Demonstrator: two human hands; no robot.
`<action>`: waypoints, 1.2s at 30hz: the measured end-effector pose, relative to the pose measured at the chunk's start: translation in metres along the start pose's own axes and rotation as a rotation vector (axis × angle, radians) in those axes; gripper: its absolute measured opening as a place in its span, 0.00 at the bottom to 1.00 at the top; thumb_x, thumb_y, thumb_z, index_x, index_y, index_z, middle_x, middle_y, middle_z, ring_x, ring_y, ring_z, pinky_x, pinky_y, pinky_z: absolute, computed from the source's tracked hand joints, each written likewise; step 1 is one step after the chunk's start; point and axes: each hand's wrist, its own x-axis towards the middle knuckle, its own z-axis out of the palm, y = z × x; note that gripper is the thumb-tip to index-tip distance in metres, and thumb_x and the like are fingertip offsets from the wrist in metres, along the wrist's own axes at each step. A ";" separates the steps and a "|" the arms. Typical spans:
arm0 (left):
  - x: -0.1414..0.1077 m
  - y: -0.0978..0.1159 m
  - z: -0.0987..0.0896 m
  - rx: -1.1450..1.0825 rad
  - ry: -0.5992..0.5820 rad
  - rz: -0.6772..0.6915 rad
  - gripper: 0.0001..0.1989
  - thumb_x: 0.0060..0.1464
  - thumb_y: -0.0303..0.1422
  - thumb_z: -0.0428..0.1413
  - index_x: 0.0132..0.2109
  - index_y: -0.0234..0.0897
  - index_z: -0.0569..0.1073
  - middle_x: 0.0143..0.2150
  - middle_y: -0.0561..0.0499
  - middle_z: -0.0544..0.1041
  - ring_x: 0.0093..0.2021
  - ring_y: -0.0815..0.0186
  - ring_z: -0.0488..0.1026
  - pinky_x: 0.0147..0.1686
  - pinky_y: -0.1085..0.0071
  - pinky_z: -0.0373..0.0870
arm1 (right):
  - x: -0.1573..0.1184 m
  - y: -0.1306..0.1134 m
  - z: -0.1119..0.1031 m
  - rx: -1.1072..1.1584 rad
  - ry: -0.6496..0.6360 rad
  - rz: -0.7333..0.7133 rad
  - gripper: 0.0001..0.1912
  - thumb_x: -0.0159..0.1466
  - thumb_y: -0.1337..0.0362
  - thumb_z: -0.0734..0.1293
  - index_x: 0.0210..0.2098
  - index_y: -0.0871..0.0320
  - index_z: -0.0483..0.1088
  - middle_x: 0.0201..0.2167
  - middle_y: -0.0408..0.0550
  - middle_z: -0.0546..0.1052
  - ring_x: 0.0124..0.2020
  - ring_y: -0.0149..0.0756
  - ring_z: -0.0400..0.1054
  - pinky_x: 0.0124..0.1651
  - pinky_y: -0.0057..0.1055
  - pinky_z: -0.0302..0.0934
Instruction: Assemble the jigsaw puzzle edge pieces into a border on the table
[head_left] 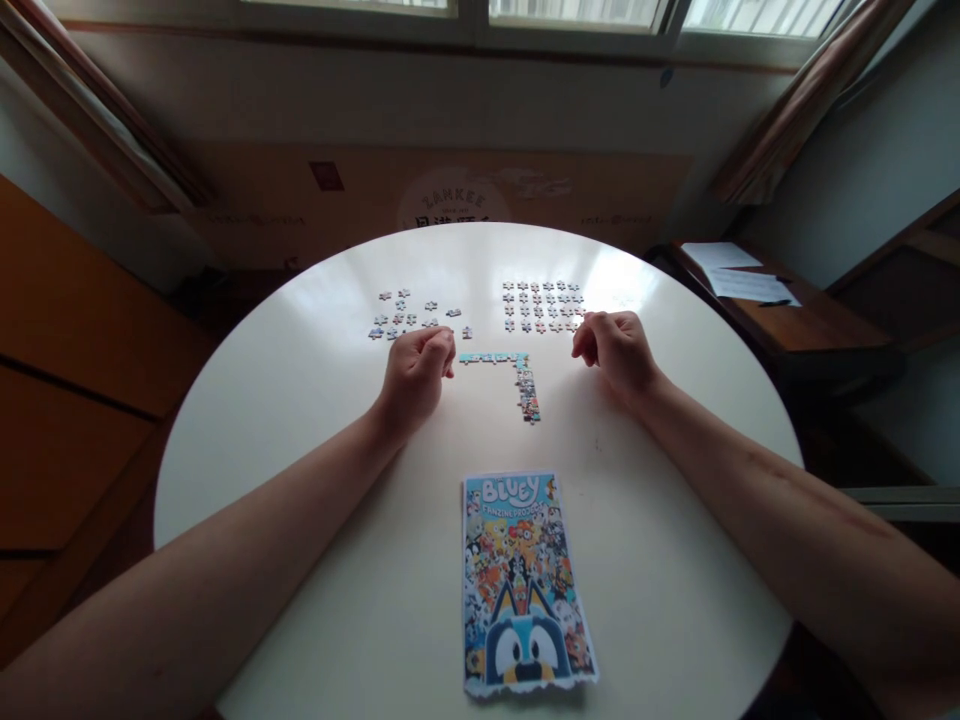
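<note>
My left hand [420, 372] is closed in a loose fist on the table, just left of a joined strip of jigsaw puzzle [495, 357]. Its curled fingers hide whatever might be inside. On the other side, my right hand [616, 350] is curled too, fingertips turned down near the lower right corner of a grid of loose puzzle pieces [535, 307]. I cannot see into its grip. The joined strip runs rightward, then bends toward me in a column [529, 395]. Scattered puzzle pieces [405, 318] lie beyond my left hand, some partly behind it.
A Bluey picture sheet [517, 590] with a ragged lower edge lies near me on the round white table [330, 560]. At the right stands a brown side table [817, 310] with papers [750, 285] and pens. A window and curtains are beyond.
</note>
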 end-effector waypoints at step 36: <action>0.001 -0.002 0.002 0.143 0.067 0.041 0.23 0.62 0.40 0.50 0.19 0.39 0.58 0.16 0.55 0.59 0.20 0.70 0.60 0.23 0.73 0.61 | 0.000 -0.004 -0.004 -0.090 0.004 -0.052 0.35 0.69 0.39 0.58 0.15 0.55 0.69 0.09 0.42 0.62 0.14 0.27 0.55 0.23 0.31 0.54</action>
